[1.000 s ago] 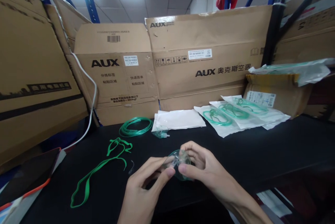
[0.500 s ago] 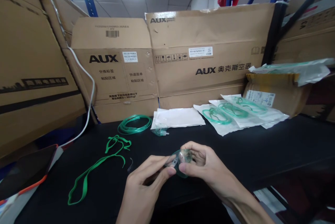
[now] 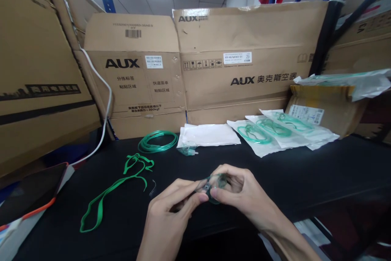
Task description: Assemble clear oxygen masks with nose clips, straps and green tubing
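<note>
Brown cardboard cartons (image 3: 244, 57) printed AUX walled the far side, at 12 o'clock from the person. Below them ran the black table top (image 3: 305, 171). On it, at 1 o'clock from the hands, sealed white pouches (image 3: 317, 134) holding green tubing lay fanned and overlapping, and a flat white pouch (image 3: 209, 134) lay at 12 o'clock. A long green elastic strap (image 3: 113, 194) ran off at 9 to 10 o'clock, well apart from the hands. A coil of green plastic tubing (image 3: 157, 142) sat at 11 o'clock.

The left hand (image 3: 169, 216) and the right hand (image 3: 244, 196) met above the near edge of the table. Both were closed in a pinch on one small clear green-tinted plastic piece (image 3: 214, 183). It lay between the fingertips, at 2 o'clock from the left hand and 9 o'clock from the right. The right hand was the nearer, its fingers curled over the piece's far side. The left hand touched only the piece's 9 o'clock edge with thumb and forefinger tips. The piece looked rounded, its longer run roughly along 9 to 3 o'clock. A small dark opening seemed to face 7 o'clock, toward the left thumb, though blur left this uncertain.
</note>
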`<state>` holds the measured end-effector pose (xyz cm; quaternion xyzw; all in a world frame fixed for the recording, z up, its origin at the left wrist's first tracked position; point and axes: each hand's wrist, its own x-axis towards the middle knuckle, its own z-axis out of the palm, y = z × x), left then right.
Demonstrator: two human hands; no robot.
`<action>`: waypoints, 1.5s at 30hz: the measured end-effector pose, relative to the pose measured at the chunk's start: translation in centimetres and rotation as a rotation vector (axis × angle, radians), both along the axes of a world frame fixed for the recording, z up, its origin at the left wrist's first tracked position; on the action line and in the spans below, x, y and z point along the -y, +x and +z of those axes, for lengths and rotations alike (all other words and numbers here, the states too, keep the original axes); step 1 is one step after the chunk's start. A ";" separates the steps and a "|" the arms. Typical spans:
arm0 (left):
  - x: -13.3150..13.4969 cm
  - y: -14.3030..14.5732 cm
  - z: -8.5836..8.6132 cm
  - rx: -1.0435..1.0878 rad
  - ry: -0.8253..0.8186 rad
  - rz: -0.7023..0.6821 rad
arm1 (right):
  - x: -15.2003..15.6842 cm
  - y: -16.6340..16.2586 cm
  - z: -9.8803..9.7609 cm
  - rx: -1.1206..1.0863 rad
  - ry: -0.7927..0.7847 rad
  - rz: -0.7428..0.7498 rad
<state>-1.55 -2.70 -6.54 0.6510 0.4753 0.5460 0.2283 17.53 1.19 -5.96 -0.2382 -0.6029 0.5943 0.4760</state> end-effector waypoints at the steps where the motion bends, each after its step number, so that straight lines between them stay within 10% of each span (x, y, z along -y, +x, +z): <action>1: 0.0 0.0 0.0 -0.002 0.003 0.004 | 0.0 0.0 0.0 0.008 0.008 0.003; 45: 0.0 -0.1 -0.1 -0.043 0.165 -0.055 | 0.5 0.2 0.5 -0.063 0.017 0.205</action>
